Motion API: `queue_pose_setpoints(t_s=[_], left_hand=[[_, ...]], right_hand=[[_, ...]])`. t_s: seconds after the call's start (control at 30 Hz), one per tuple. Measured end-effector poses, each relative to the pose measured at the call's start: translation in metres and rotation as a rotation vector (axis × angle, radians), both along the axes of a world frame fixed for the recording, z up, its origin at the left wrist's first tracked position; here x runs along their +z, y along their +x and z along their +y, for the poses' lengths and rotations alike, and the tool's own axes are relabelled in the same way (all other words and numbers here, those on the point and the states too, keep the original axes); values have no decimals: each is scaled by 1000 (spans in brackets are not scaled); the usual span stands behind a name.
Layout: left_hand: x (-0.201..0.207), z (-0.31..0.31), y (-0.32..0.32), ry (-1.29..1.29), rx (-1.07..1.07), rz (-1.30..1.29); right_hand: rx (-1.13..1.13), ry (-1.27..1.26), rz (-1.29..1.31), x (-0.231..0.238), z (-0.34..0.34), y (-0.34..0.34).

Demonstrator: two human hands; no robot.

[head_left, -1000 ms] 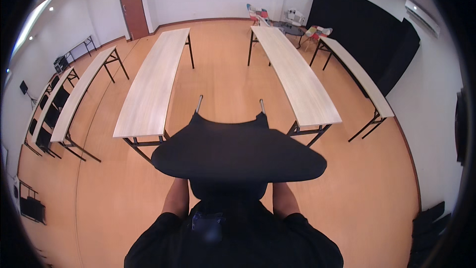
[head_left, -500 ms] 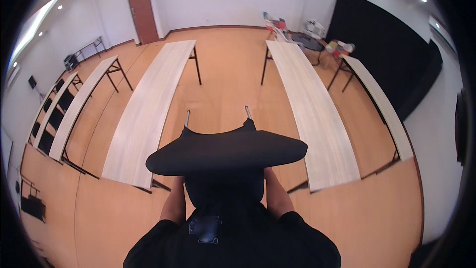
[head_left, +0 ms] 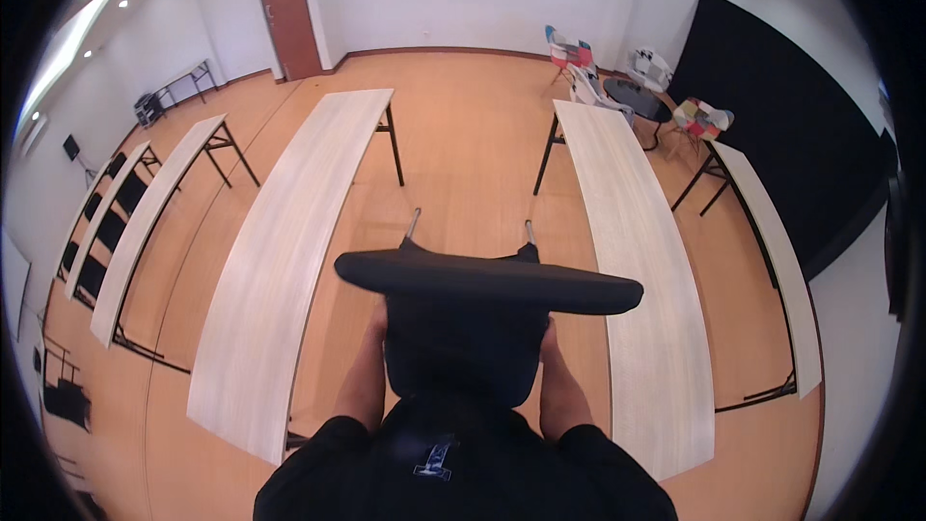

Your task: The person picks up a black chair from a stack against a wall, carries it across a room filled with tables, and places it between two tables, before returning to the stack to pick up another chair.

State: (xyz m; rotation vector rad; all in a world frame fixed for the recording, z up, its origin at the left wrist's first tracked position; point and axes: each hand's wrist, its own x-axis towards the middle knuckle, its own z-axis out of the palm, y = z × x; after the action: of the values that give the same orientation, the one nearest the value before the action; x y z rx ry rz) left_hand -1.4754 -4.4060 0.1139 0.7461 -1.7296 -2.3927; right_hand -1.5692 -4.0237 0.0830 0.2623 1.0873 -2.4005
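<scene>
Left hand (head_left: 379, 313) and right hand (head_left: 550, 336) flank one chair (head_left: 463, 342); fingers hidden, can't tell their grip.
Floor (head_left: 463, 145) runs between two long tables' (head_left: 285, 251) edges.

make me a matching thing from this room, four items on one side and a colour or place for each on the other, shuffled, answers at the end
Column 1
1. black chair
2. door
3. round table
4. nearest long table on the left

Column 2
a. pale-topped, stretching away from the lower left
b. closest in, with a forearm on either side
c. dark-topped, over toward the upper right
d. tall and reddish brown

Pairs: 1-b, 2-d, 3-c, 4-a
</scene>
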Motion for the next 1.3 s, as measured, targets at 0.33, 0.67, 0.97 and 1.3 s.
queue_pose_setpoints(t_s=[0.33,0.67,0.97,1.3], left_hand=[[-27,-64,-297,5,-171,-109],[-12,-102,-398,211,-15,73],[2,-183,-542,153,213,135],[8,-215,-744,201,245,-2]], right_hand=[[-201,221,-41,23,-23,-199],[12,550,11,-24,-99,-430],[216,880,155,1,-230,-690],[144,901,124,24,-265,-847]])
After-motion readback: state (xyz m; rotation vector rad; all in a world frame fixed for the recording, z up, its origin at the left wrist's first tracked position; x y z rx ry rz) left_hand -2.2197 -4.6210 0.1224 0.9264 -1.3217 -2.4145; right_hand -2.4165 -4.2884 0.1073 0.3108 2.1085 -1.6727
